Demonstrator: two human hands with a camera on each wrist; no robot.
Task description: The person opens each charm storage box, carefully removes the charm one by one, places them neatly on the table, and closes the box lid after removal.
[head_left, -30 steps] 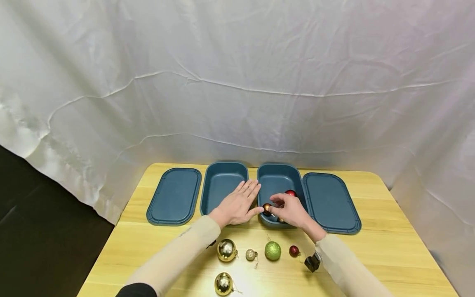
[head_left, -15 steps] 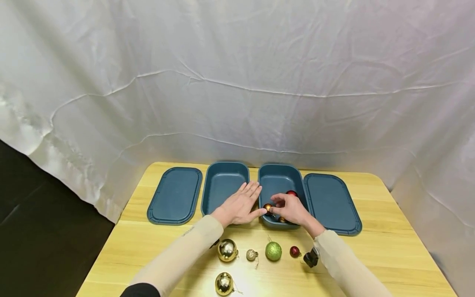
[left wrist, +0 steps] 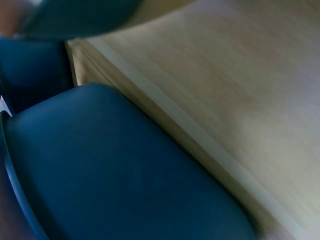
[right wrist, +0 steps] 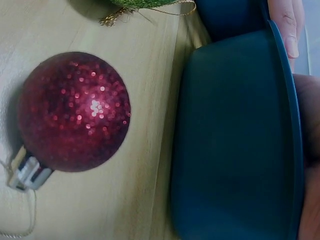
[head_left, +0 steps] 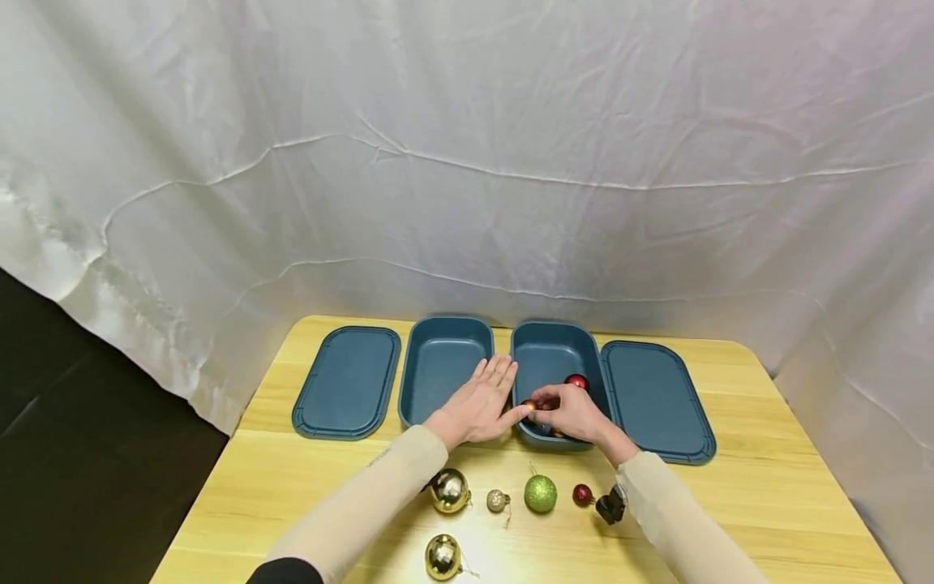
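My right hand [head_left: 572,412] reaches into the right blue box [head_left: 543,357], pinching a copper Christmas bauble [head_left: 529,404] near the box's left wall. A shiny red bauble [head_left: 577,381] and a brownish one [head_left: 558,433], mostly hidden under the hand, lie in the same box. With fingers straight, my left hand [head_left: 477,405] lies across the neighbouring rims of both boxes, its thumb reaching to the copper bauble. The left blue box [head_left: 438,365] shows a bare floor. In the right wrist view, the box wall [right wrist: 230,140] hides most of the right hand.
Blue lids lie flat outside the boxes, one left [head_left: 346,381] and one right [head_left: 660,401]. Nearer are gold baubles [head_left: 450,491], a small glittery gold one [head_left: 498,500], a green one [head_left: 541,494] and a dark red one [head_left: 582,495]. A pale curtain [head_left: 467,219] hangs behind.
The copper bauble has come up slightly between the right fingertips and is more covered by them. Both hands otherwise stay nearly where they were; the whole view shifts a little.
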